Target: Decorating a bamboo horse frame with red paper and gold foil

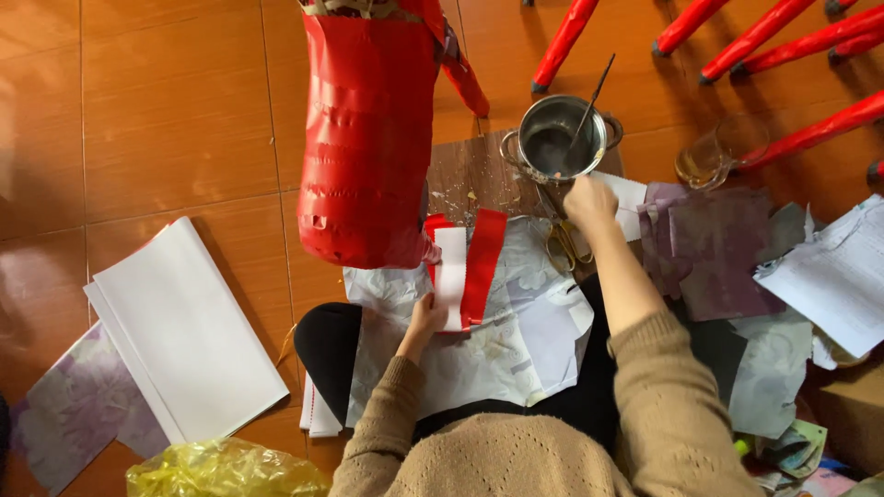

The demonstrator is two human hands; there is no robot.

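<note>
My left hand (425, 318) pinches the near end of a red paper strip (482, 264) lying white side up on crumpled pale paper (516, 331) across my lap. My right hand (589, 202) reaches forward to the near rim of a small metal pot (558, 140) and seems to grip a thin brush (593, 96) that leans out of the pot; the hand hides its lower end. A large red paper-covered form (366, 138) stands just beyond the strip, to the left of the pot. Yellow-handled scissors (564, 241) lie under my right wrist.
A stack of white sheets (184, 327) lies on the orange tile floor at left, with a yellow plastic bag (226, 469) near me. Purple paper pieces (714, 244), a glass (709, 156) and printed sheets (833, 271) sit at right. Red stool legs (750, 37) cross the top right.
</note>
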